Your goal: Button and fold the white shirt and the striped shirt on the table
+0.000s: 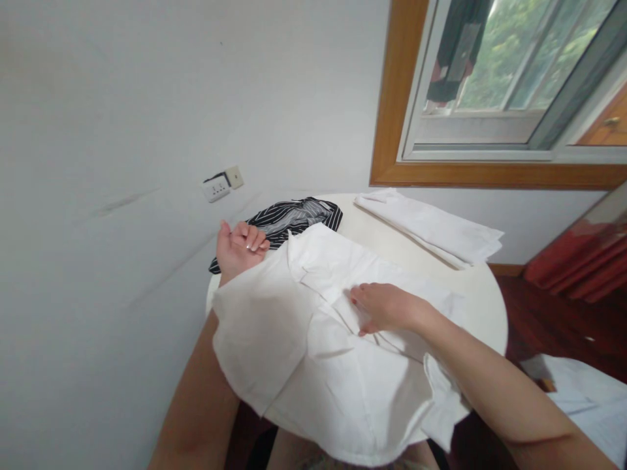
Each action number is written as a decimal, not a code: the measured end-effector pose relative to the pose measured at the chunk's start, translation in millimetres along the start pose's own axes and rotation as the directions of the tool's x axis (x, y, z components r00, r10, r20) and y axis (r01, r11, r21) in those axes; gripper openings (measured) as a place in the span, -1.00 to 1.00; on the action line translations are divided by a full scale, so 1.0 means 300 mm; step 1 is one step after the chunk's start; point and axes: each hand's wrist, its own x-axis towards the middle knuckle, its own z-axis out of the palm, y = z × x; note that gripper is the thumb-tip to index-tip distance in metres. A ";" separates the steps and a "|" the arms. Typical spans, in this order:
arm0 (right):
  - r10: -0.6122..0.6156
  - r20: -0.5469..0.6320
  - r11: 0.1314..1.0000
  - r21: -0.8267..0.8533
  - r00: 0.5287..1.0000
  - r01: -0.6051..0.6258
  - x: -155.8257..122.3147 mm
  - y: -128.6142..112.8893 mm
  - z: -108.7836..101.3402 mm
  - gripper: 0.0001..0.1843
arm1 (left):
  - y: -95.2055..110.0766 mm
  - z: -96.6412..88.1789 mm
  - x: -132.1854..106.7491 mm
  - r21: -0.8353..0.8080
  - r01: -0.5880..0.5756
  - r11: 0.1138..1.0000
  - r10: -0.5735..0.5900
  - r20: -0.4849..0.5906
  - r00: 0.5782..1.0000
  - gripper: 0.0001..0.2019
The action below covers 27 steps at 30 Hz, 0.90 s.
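Observation:
A white shirt lies loosely spread over the round white table, its lower edge hanging past the near side. My right hand rests on the shirt near its middle, fingers stretched out and touching the cloth. My left hand is at the table's left edge, palm up with loosely curled fingers and nothing visible in it. Part of my left forearm passes behind a flap of the shirt. Just beyond the left hand lies a bunched black-and-white striped garment.
Folded white cloth lies at the table's back right. The wall with a socket stands close on the left, and a wood-framed window is behind. At lower right are more white cloth and a red curtain-like fabric.

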 end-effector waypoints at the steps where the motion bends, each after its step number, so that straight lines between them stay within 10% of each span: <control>1: -0.012 0.004 1.000 0.004 1.000 0.012 0.001 -0.001 -0.002 -0.48 | -0.010 0.013 -0.001 0.036 0.035 0.999 -0.035 0.007 0.999 -0.48; 5: -0.103 -0.010 0.987 0.122 0.995 0.104 0.030 0.054 -0.014 -0.86 | -0.044 0.050 -0.010 0.130 0.123 0.984 -0.125 0.014 0.992 -0.49; 11: -0.240 0.126 0.912 0.369 0.963 0.179 0.047 0.115 -0.011 -0.61 | -0.067 0.046 -0.007 0.186 0.113 0.976 -0.119 0.021 0.993 -0.52; 19: -0.188 -0.019 0.974 0.126 0.982 0.188 0.025 0.034 -0.007 -0.89 | -0.137 0.001 -0.004 0.375 0.182 0.909 -0.243 0.121 0.963 -0.60; 27: -0.195 0.025 0.979 0.058 0.980 0.193 0.014 0.010 -0.013 -0.58 | -0.153 -0.005 -0.020 0.592 0.248 0.767 -0.436 0.197 0.878 -0.52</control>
